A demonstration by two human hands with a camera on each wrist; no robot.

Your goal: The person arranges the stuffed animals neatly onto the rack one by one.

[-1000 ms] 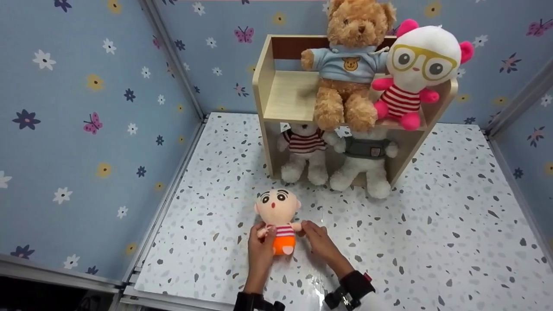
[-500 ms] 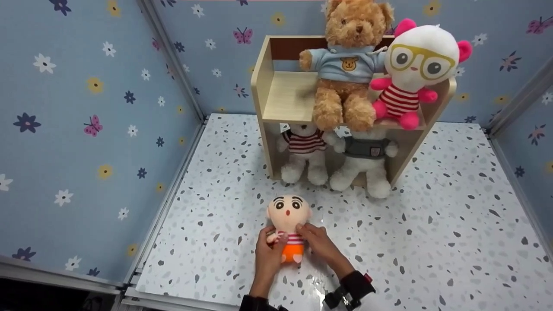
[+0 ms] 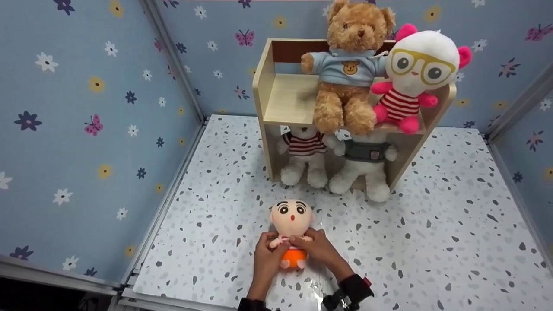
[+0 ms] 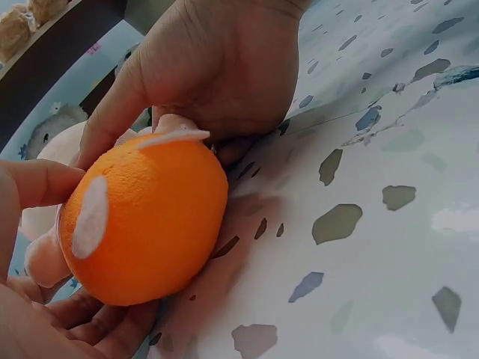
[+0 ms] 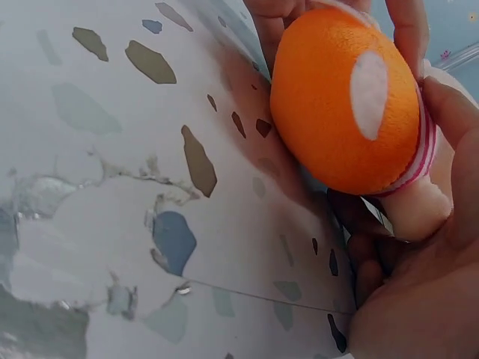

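Observation:
In the head view a plush doll (image 3: 292, 221) with a round bald head, striped shirt and orange shorts stands at the front of the speckled tabletop. My left hand (image 3: 267, 255) grips its torso from the left, thumb across the shirt. From the right my right hand (image 3: 320, 248) holds the torso, its thumb over the chest. Both wrist views show the orange shorts (image 4: 150, 217) close up. Fingers of my left hand reach under and behind the doll in the left wrist view. The right wrist view shows my right hand (image 5: 426, 277) around the doll's arm and side.
Behind the doll stands a two-tier wooden shelf (image 3: 287, 97). Its upper tier holds a brown teddy bear (image 3: 345, 90) and a pink-and-white plush (image 3: 414, 73). Two white plush bears, one in stripes (image 3: 306, 157) and one in grey (image 3: 365, 166), sit below. Flowered panels (image 3: 86, 151) enclose the tabletop.
The doll has moved right and toward me, and its lean has straightened. My left hand has moved right with it. My right hand has gone from the doll's arm to its chest.

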